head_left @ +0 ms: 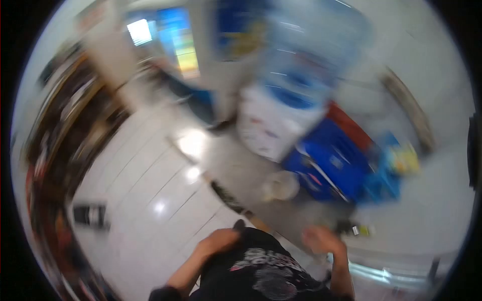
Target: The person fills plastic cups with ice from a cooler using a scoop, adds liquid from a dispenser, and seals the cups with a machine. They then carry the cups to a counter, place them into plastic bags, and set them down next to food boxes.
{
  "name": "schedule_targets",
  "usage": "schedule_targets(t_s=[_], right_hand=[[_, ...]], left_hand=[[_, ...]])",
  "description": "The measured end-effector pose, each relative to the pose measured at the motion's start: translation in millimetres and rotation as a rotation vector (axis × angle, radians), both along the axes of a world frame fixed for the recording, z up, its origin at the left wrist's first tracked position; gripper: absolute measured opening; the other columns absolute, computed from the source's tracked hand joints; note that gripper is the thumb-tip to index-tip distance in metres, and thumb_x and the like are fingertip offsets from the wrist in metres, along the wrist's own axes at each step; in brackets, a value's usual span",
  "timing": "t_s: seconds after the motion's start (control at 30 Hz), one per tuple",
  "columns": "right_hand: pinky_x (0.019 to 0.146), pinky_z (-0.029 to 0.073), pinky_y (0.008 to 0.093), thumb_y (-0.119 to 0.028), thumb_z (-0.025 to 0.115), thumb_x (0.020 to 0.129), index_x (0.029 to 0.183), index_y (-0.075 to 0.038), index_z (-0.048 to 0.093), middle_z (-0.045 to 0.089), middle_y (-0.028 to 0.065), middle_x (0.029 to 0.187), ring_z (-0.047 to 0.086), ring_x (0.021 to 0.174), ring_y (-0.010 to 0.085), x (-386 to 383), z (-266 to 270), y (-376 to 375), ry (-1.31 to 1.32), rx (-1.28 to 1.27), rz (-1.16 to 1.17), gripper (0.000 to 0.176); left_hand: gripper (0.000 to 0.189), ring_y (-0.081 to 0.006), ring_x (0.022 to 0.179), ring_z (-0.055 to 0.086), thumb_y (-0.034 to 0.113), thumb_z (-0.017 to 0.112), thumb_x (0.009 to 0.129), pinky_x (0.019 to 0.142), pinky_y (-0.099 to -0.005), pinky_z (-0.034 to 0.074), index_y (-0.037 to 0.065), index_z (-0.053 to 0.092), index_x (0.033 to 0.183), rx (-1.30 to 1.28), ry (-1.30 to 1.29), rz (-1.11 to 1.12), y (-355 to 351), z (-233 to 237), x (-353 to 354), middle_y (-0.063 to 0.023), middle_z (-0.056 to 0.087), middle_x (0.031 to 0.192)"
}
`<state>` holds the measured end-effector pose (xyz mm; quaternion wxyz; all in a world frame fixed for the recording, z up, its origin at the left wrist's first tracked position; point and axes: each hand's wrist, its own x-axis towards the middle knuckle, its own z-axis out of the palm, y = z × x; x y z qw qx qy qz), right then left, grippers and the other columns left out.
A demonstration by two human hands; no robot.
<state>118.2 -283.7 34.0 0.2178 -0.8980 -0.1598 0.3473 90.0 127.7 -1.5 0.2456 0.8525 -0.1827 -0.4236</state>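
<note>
My left hand (pixel 220 241) is at the lower middle, close against the front of my black printed shirt (pixel 271 266); its fingers are smeared by motion. On the other side of the shirt, my right hand (pixel 323 240) hangs over the grey floor, also blurred, and no object can be made out in it. Beyond my right hand are a pale round tub (pixel 281 186) and a blue box (pixel 329 163) with a long light stick lying across it. Small dark and yellow-green items (pixel 355 229) lie just right of that hand.
A large clear-blue water bottle (pixel 306 55) stands on a white dispenser (pixel 273 123) at the upper middle. Brown shelves (pixel 75 115) line the left side. A black object (pixel 91 215) lies on the white tiled floor (pixel 145 185). A light-blue stool (pixel 384 185) is at the right.
</note>
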Motion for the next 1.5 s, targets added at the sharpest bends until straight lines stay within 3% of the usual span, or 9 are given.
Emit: schedule_targets(t_s=[0.03, 0.2, 0.37, 0.5, 0.67, 0.77, 1.1, 1.3, 1.5], right_hand=[[0.09, 0.056, 0.0433, -0.016, 0.072, 0.092, 0.106, -0.006, 0.072, 0.074, 0.0145, 0.104, 0.072, 0.1, 0.0321, 13.3, 38.5, 5.2, -0.078, 0.132, -0.264, 0.017], [0.106, 0.05, 0.0451, -0.028, 0.085, 0.087, 0.128, -0.004, 0.065, 0.059, 0.0162, 0.142, 0.059, 0.129, 0.0382, 100.6, 87.2, -20.3, -0.809, 0.06, -0.429, 0.052], [0.117, 0.041, 0.0554, -0.043, 0.094, 0.073, 0.164, -0.008, 0.035, 0.046, 0.0263, 0.153, 0.047, 0.14, 0.0469, 184.8, 15.8, -55.7, -0.919, -0.287, -0.24, 0.113], [0.117, 0.039, 0.0583, -0.046, 0.095, 0.069, 0.168, -0.009, 0.024, 0.044, 0.0304, 0.156, 0.046, 0.14, 0.0496, 213.1, 18.4, -68.2, -0.761, -0.214, -0.161, 0.128], [0.12, 0.04, 0.0482, -0.039, 0.093, 0.072, 0.166, -0.01, 0.031, 0.05, 0.0241, 0.157, 0.052, 0.139, 0.0401, 238.3, 89.5, -97.2, -0.494, 0.075, -0.167, 0.117], [0.113, 0.047, 0.0453, -0.039, 0.086, 0.082, 0.137, -0.005, 0.067, 0.069, 0.0168, 0.136, 0.063, 0.126, 0.0355, 261.2, 149.4, -131.2, -0.55, 0.061, -0.226, 0.067], [0.114, 0.043, 0.0495, -0.012, 0.064, 0.1, 0.138, -0.005, 0.066, 0.064, 0.0131, 0.137, 0.057, 0.135, 0.0332, 305.3, 113.1, -183.6, -1.523, -0.321, -0.387, 0.038], [0.092, 0.058, 0.0375, -0.01, 0.072, 0.097, 0.112, -0.001, 0.075, 0.073, 0.0116, 0.117, 0.072, 0.109, 0.0259, 199.0, 85.1, -176.1, -0.963, 0.502, -0.636, 0.017], [0.082, 0.058, 0.0373, -0.012, 0.074, 0.096, 0.108, 0.002, 0.074, 0.075, 0.0102, 0.09, 0.075, 0.092, 0.0268, 68.2, 68.2, -204.2, -0.453, 0.492, -1.257, 0.018]], left_hand=[[0.025, -0.0409, 0.098, 0.073, 0.018, 0.066, 0.091, 0.087, -0.0498, 0.057, 0.008, 0.079, 0.11, -0.182, -0.087, -0.073, 7.6, -8.2, 5.8, -0.0215, 0.076, 0.101], [0.043, -0.0404, 0.099, 0.071, 0.004, 0.069, 0.087, 0.088, -0.0468, 0.057, 0.012, 0.075, 0.129, -0.444, -0.071, -0.216, -2.0, -38.6, 42.9, -0.021, 0.074, 0.102], [0.058, -0.0375, 0.1, 0.072, 0.012, 0.075, 0.089, 0.09, -0.0447, 0.058, 0.012, 0.064, 0.145, -0.39, -0.05, -0.265, -31.4, -7.9, 76.3, -0.02, 0.075, 0.108], [0.068, -0.0284, 0.101, 0.075, 0.028, 0.084, 0.092, 0.092, -0.0388, 0.06, 0.005, 0.059, 0.151, -0.357, 0.058, -0.024, -42.4, 14.5, 101.1, -0.0161, 0.077, 0.113], [0.062, -0.0265, 0.096, 0.076, 0.017, 0.083, 0.091, 0.087, -0.0374, 0.061, 0.001, 0.062, 0.147, -0.251, -0.062, 0.297, -24.1, 10.5, 115.8, -0.0153, 0.078, 0.109], [0.061, -0.0248, 0.095, 0.078, 0.017, 0.079, 0.096, 0.085, -0.0361, 0.063, -0.003, 0.057, 0.149, -0.233, -0.179, 0.233, -7.7, -14.9, 120.4, -0.0152, 0.08, 0.105], [0.059, -0.0253, 0.093, 0.073, 0.008, 0.077, 0.095, 0.085, -0.0374, 0.058, 0.001, 0.058, 0.15, -0.258, -0.132, 0.266, -94.4, 17.9, 180.1, -0.0137, 0.076, 0.103], [0.051, -0.028, 0.097, 0.067, 0.003, 0.076, 0.093, 0.085, -0.0384, 0.056, 0.0, 0.063, 0.142, -0.253, -0.256, 0.248, -128.4, 14.1, 194.6, -0.0145, 0.068, 0.108], [0.041, -0.0286, 0.098, 0.064, -0.004, 0.076, 0.088, 0.085, -0.0408, 0.054, 0.0, 0.066, 0.127, -0.249, -0.459, 0.142, -177.9, 24.2, 210.5, -0.0139, 0.064, 0.114]])
